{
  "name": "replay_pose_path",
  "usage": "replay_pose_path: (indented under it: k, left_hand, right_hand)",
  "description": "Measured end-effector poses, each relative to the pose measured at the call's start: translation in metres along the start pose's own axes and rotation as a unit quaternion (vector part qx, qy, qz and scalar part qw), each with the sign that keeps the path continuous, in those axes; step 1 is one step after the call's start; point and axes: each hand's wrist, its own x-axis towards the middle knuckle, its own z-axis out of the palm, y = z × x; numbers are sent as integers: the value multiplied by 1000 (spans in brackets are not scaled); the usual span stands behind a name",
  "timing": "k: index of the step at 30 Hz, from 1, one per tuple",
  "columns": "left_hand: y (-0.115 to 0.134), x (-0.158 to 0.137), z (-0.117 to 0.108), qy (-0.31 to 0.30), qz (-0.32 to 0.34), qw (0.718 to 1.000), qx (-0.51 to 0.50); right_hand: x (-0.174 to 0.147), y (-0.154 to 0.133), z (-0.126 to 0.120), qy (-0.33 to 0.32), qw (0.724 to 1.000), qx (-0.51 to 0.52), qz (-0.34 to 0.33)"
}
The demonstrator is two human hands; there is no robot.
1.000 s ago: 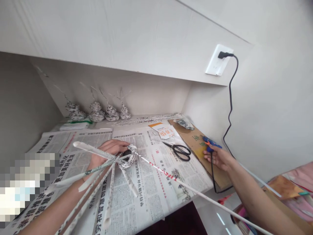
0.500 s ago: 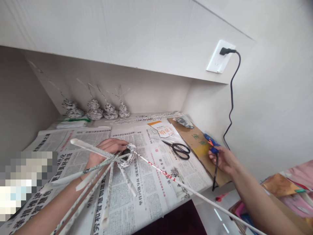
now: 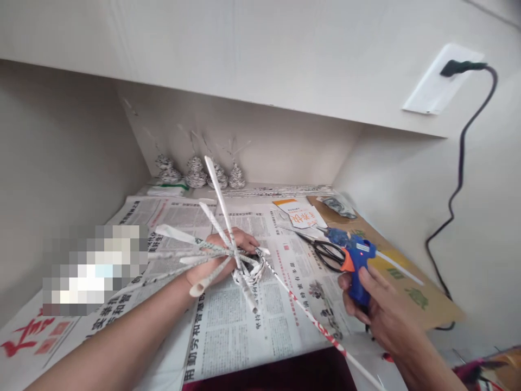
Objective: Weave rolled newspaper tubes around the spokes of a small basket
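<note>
My right hand (image 3: 376,304) is wrapped round the handle of a blue glue gun (image 3: 358,260) with an orange trigger. Its nozzle points left, and a white glue stick (image 3: 401,267) sticks out of its back. Behind a fan of rolled-paper tubes (image 3: 217,187), my left hand (image 3: 240,239) grips the edge of a small woven paper basket (image 3: 249,274); some of its fingers are hidden. One long paper tube with red marks (image 3: 313,320) runs from the basket toward the lower right. Black-handled scissors (image 3: 328,254) lie partly behind the glue gun.
Newspaper (image 3: 228,336) covers the table. Several woven paper gourds (image 3: 196,175) stand along the back, beside a bundle of paper tubes (image 3: 280,191). Cardboard (image 3: 401,288) lies at the right. A black cord (image 3: 462,157) hangs from the wall socket (image 3: 437,81).
My right hand has lifted the glue gun off the cardboard and brought it left, nearer the basket. The basket's loose tubes have turned upward in my left hand. The view has shifted.
</note>
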Motion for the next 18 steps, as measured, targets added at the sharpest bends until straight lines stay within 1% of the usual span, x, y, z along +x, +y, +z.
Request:
replay_pose_path:
  k: [4, 7, 8, 10, 12, 15, 17, 18]
  left_hand:
    - [-2, -4, 0, 20, -71, 996, -52]
    - [3, -3, 1, 44, -121, 987, -94]
    - [5, -2, 1, 38, -136, 984, -112]
    - [9, 1, 2, 40, -156, 973, -163]
    - [10, 3, 2, 43, -163, 965, -202]
    - [9, 3, 2, 39, -151, 969, -189]
    - [9, 2, 2, 35, -142, 975, -165]
    - [9, 2, 2, 34, -140, 976, -161]
  right_hand:
    - [-15, 3, 18, -31, 998, -47, -33]
    - [-24, 3, 22, -64, 987, -127, -73]
    - [-25, 2, 22, -75, 980, -158, -93]
    - [-27, 1, 22, -108, 958, -226, -142]
    - [-27, -1, 21, -130, 925, -296, -201]
    - [-27, -4, 20, -121, 874, -381, -276]
    - [-27, -5, 20, -111, 851, -414, -302]
    - [-28, -5, 20, -110, 845, -423, -309]
